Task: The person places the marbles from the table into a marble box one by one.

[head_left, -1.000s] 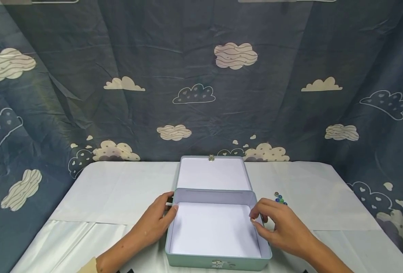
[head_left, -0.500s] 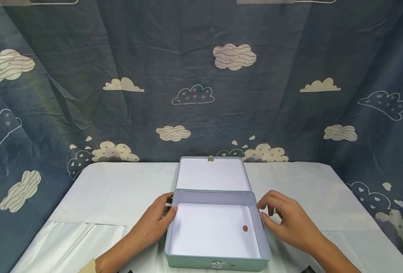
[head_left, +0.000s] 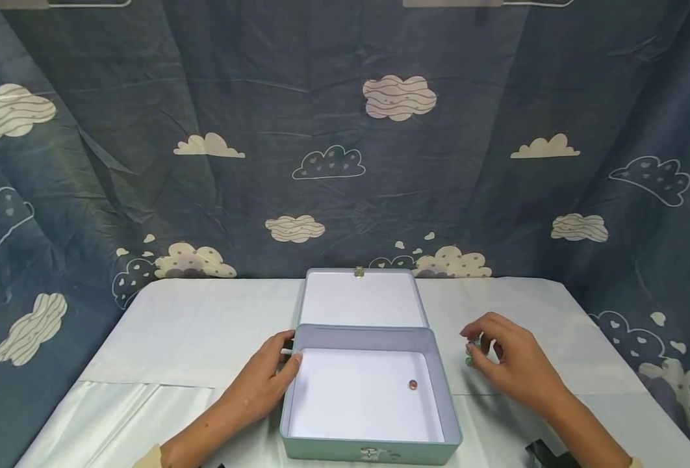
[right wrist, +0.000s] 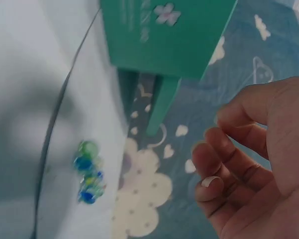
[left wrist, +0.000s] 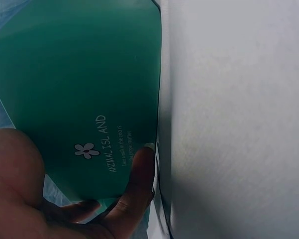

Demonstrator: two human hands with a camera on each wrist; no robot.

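Note:
A green metal box [head_left: 371,450] with a white inside lies open on the white-covered table, its lid [head_left: 362,299] folded back. Inside, toward the right wall, sits one reddish-brown marble [head_left: 412,385]. My left hand [head_left: 261,376] holds the box's left wall, thumb at the rim and fingers along the outside. Printed lettering shows on that wall [left wrist: 89,74] in the left wrist view. My right hand [head_left: 517,357] hovers right of the box over blue and green marbles [right wrist: 89,172], partly hiding them in the head view. Its fingers are loosely bent, with nothing visible between them.
A white cloth [head_left: 204,318] covers the table, with a seam or fold running across it. Behind stands a dark blue curtain [head_left: 333,117] with cloud prints. A black object [head_left: 549,455] is by the right wrist.
The right hand let go of the reddish-brown marble inside the box and moved right, away from the box to the other marbles. The marble rolled slightly left. The left hand stayed in place.

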